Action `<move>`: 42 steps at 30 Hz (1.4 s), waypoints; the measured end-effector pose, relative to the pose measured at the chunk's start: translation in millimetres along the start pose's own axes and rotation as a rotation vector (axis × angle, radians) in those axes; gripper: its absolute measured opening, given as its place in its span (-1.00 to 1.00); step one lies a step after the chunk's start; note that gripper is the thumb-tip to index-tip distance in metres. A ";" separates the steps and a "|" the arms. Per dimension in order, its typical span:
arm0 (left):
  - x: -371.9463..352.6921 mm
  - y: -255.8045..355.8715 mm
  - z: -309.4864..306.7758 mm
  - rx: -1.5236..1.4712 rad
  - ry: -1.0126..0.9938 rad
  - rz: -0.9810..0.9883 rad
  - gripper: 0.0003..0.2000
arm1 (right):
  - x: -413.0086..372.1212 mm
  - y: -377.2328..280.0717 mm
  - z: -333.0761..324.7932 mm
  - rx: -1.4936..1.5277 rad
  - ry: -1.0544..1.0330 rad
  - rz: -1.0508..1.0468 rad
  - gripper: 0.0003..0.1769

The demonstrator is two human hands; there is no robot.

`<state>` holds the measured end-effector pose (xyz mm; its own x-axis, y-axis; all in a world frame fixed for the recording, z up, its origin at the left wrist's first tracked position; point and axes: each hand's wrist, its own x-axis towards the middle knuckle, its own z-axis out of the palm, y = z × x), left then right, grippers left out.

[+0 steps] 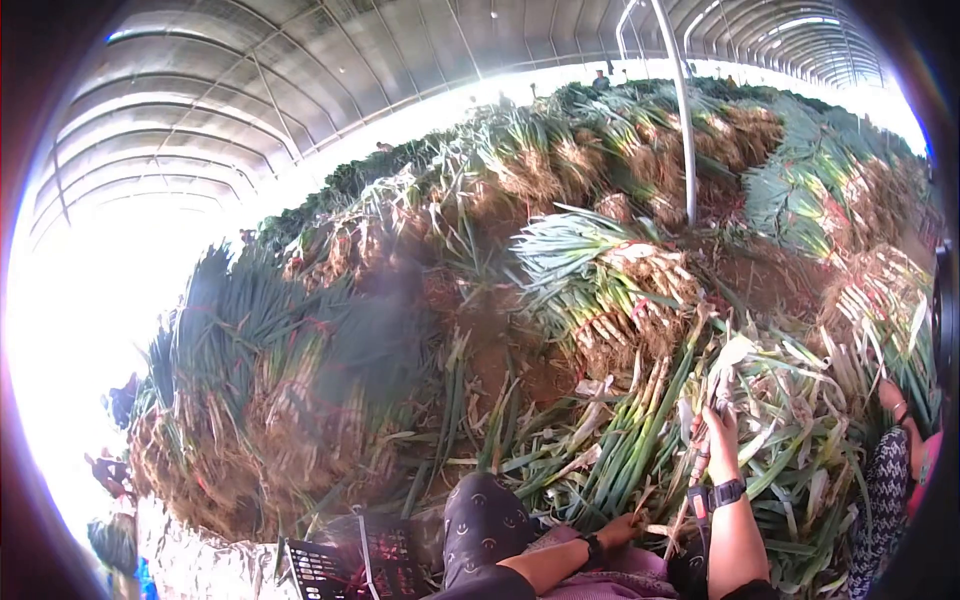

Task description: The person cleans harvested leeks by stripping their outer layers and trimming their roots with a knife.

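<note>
My left hand [622, 528], with a dark band at the wrist, is low in the middle, its fingers closed at the end of a pale stalk [660, 529]. My right hand [718, 438] is raised to its right, wearing a black watch [727, 492]. Its fingers are wrapped round a long, thin, brownish-white stalk or leaf bundle; its exact nature is unclear. Loose green onions [632, 440] with long leaves lie beside and beyond both hands. Peeled, pale leaves [790, 400] are heaped on the right.
Tied bundles [640, 285] lie ahead, with a large stack [270, 400] at left. A metal pole [686, 130] stands beyond. A black crate [350, 568] is at lower left. Another person's hand [890, 395] shows at the right edge.
</note>
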<state>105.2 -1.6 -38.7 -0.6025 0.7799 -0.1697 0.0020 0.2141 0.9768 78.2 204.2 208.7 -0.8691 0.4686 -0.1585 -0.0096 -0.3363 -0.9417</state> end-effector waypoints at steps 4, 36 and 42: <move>-32.4 110.7 -34.4 0.040 0.345 -0.085 -0.61 | -10.0 7.1 -17.8 0.047 0.000 -0.057 -0.76; -119.2 206.1 -181.8 -0.351 0.371 0.002 -0.76 | -114.3 58.3 28.7 -0.283 -0.262 0.263 -0.58; -76.9 174.8 -196.3 -1.033 -0.019 0.124 -0.29 | -134.0 45.1 32.1 -0.431 -0.441 0.197 -0.75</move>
<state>-4.8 -139.6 170.7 -0.6322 0.7729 -0.0537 -0.6268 -0.4695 0.6219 178.3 100.0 197.0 -0.9568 0.0216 -0.2899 0.2903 0.0199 -0.9567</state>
